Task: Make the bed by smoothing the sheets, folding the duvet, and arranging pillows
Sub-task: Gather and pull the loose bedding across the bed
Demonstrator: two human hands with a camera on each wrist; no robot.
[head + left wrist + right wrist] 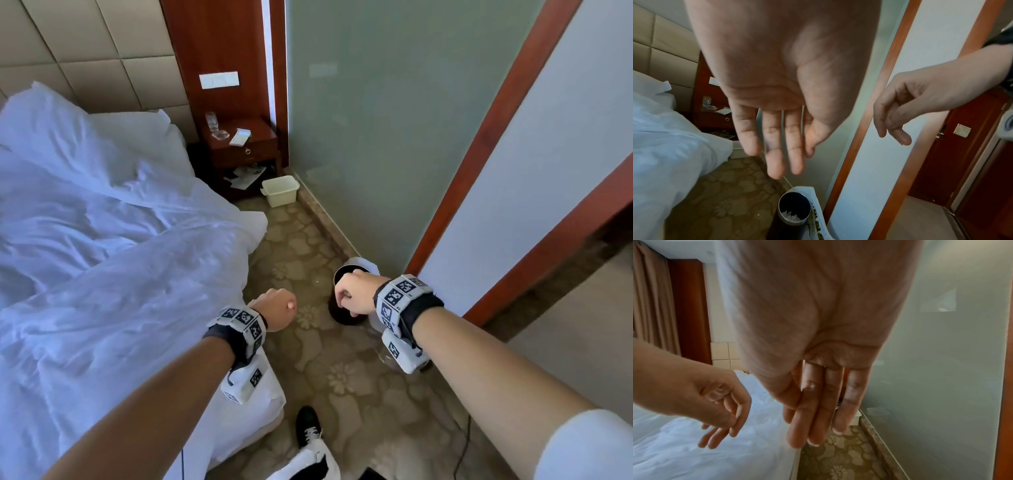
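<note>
The bed fills the left of the head view, with a rumpled white duvet [102,274] heaped over its near edge. A white pillow [44,126] lies at the padded headboard, and a second one [144,137] sits beside it. My left hand [279,308] hangs over the carpet just off the duvet's edge and holds nothing. In the left wrist view its fingers [777,154] hang straight and relaxed. My right hand [354,294] hovers over a round bin, also empty. Its fingers [816,415] point down, straight and together. Neither hand touches the duvet [694,451].
A dark round bin [794,209] with paper in it stands by the frosted glass wall [376,137]. A wooden nightstand [243,147] and a pale plastic tub [281,190] sit at the far end of the carpeted aisle. My black shoe [308,425] is beside the bed corner.
</note>
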